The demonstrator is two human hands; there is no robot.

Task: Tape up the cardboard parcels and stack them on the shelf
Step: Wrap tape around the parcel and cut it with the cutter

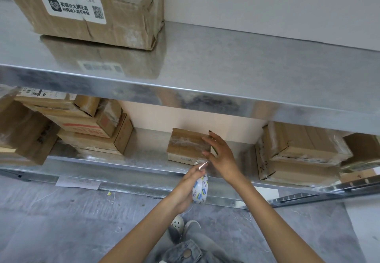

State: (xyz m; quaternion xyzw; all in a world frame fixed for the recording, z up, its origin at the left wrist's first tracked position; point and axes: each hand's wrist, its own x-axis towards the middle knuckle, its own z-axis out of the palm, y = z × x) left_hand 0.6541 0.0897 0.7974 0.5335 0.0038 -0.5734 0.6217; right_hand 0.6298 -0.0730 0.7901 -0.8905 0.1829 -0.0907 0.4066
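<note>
The left hand [184, 190] grips a roll of tape [200, 190], its fingers curled round it, just below the right hand [221, 155]. The right fingers [209, 139] are spread and press on the right end of a small cardboard box [187, 146]. The box sits on the lower shelf [144, 161]. A clear strip [202, 165] runs from the roll up to the box's near right corner.

Two steel shelves in front of me. Upper shelf [226, 61]: one labelled box [92, 11] at far left, mirrored in the metal. Lower shelf [144, 157]: small taped parcel [186, 145] alone in the middle, near the front edge. Left pile [92, 131] has several boxes, unevenly stacked. Right pile [300, 155] is wrapped in clear tape. Both piles sit well apart from the parcel. Grey floor [61, 221] below, with a paper sheet [78, 182] by the shelf's base.
</note>
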